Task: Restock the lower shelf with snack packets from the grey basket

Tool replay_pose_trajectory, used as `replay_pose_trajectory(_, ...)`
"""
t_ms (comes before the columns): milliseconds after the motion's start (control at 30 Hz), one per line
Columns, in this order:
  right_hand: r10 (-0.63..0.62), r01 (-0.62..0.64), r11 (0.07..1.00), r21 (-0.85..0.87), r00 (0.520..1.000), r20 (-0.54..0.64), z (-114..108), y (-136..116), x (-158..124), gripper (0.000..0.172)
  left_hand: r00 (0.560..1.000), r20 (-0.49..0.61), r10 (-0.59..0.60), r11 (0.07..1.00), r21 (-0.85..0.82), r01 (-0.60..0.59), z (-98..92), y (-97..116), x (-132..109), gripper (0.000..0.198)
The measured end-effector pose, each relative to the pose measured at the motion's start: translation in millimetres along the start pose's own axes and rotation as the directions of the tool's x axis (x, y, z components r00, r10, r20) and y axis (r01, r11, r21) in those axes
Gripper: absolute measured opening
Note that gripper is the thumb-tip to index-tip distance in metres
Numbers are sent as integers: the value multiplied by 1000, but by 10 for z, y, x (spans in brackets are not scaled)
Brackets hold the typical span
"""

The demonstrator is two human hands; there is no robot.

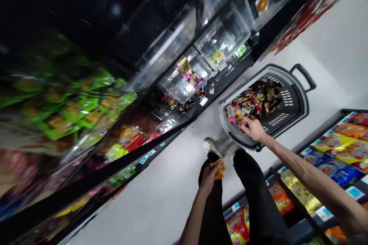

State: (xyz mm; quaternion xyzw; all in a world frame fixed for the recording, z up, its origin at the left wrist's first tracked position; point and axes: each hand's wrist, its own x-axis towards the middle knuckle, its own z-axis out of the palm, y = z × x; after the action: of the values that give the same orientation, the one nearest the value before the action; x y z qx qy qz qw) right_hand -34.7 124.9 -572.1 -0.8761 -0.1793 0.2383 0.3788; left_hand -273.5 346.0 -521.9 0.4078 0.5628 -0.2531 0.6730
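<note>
The left hand point(211, 173) is sensibly pinching a probably light, soft orange packet point(220, 170) by its edge, the right hand point(254, 129), grip unclear, hanging over the near edge of the basket point(298, 97).

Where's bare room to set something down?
Left floor strip, between the left shelf and left forearm; floor patch beyond the basket handle. Crowded: packet heap in the basket beside the right hand; bags at lower right.

The basket point(296, 103) is grey with pale slots, the packet point(220, 170) golden-orange, the trousers point(249, 176) black and the shoes point(211, 146) white.
</note>
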Motion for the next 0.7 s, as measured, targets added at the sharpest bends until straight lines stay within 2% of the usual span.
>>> replay_pose_trajectory(33,-169,168,980,-108,986,5,-232,-234,-173,19,1000,12,-3,997,-75,4,95,75,-154,52)
replay_pose_trajectory(67,-332,329,925,-191,943,20,-461,-475,-338,21,999,38,-1,989,-145,7,189,164,-325,51)
replay_pose_trajectory(100,-479,471,846,-251,877,35,-686,-718,-490,22,997,81,12,979,-202,4,279,264,-513,50)
replay_pose_trajectory(167,-692,667,673,-320,721,47,-1122,-1191,-762,21,972,218,87,962,-273,-25,447,496,-937,52)
replay_pose_trajectory(267,-853,793,467,-392,521,38,-1749,-1825,-1109,18,868,445,219,957,-271,-102,666,880,-1665,56)
replay_pose_trajectory(367,-916,825,316,-469,394,75,-2342,-2347,-1452,23,778,550,305,949,-248,-197,851,1202,-2443,50)
replay_pose_trajectory(433,-925,830,281,-482,368,94,-2693,-2624,-1711,22,741,576,345,939,-223,-264,954,1321,-2945,43)
replay_pose_trajectory(467,-922,835,290,-468,375,98,-2844,-2737,-1853,21,727,592,347,937,-184,-296,998,1341,-3180,40)
replay_pose_trajectory(567,-882,833,396,-387,463,93,-3166,-2961,-2307,21,721,619,310,930,-38,-367,1093,1238,-3776,39)
replay_pose_trajectory(633,-840,808,480,-343,535,85,-3260,-3032,-2605,21,734,614,291,928,7,-373,1123,1059,-4060,38)
replay_pose_trajectory(700,-815,781,530,-330,577,59,-3267,-3070,-2874,20,748,599,285,932,9,-362,1132,835,-4255,37)
